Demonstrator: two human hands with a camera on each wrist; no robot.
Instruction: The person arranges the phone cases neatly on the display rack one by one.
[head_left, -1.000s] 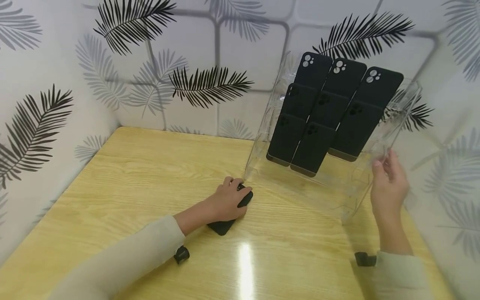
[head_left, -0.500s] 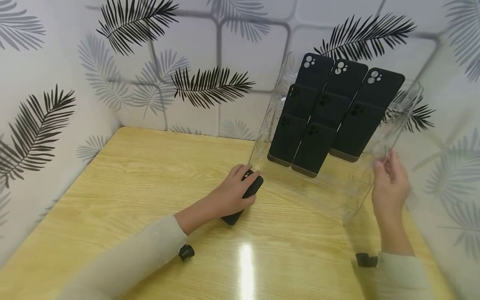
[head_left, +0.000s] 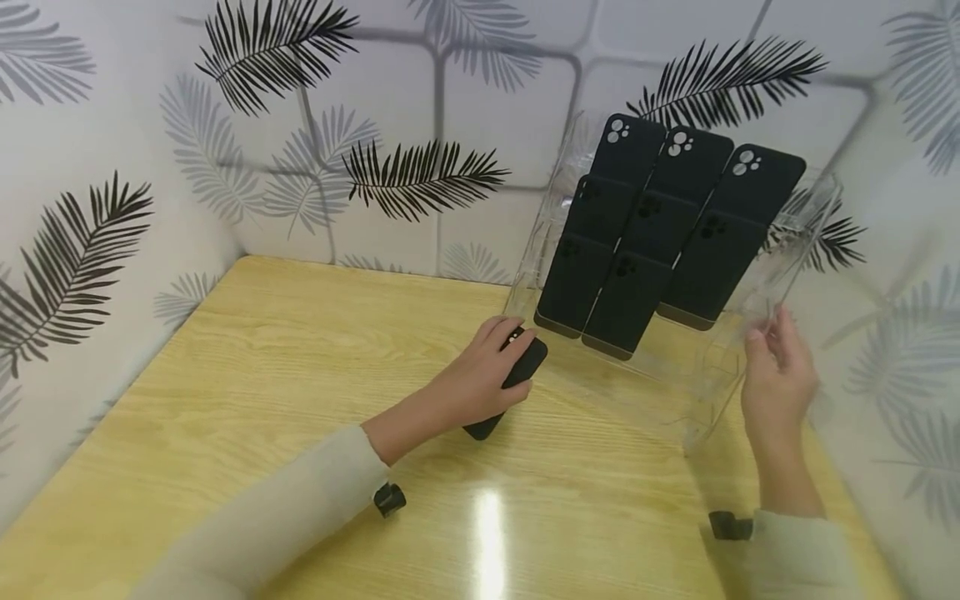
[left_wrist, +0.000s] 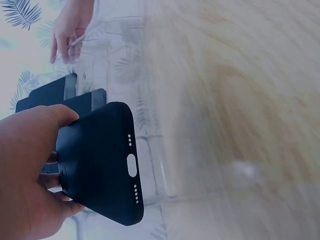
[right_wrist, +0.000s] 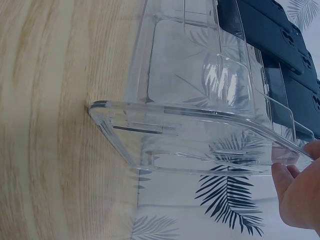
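Note:
A black phone case [left_wrist: 95, 155] is gripped in my left hand [head_left: 476, 379], thumb on one long side and fingers on the other. Its bottom edge, with a port cutout and small speaker holes, faces the left wrist camera. In the head view it is tilted, close to the lower left corner of a clear acrylic display stand [right_wrist: 200, 80]. Several black phone cases [head_left: 630, 304] lean in the stand's tiers, camera cutouts at the top. My right hand [head_left: 780, 375] pinches the stand's right side panel between thumb and fingers.
The stand rests on a light wood-grain table [head_left: 337, 333]. Behind and beside the table are walls with a leaf pattern [head_left: 427, 179]. A black wrist device [head_left: 390, 500] sits by the left cuff, another [head_left: 729, 525] by the right.
My left hand has carried the phone case up and to the right, closer to the stand. The right hand has kept its hold on the side panel.

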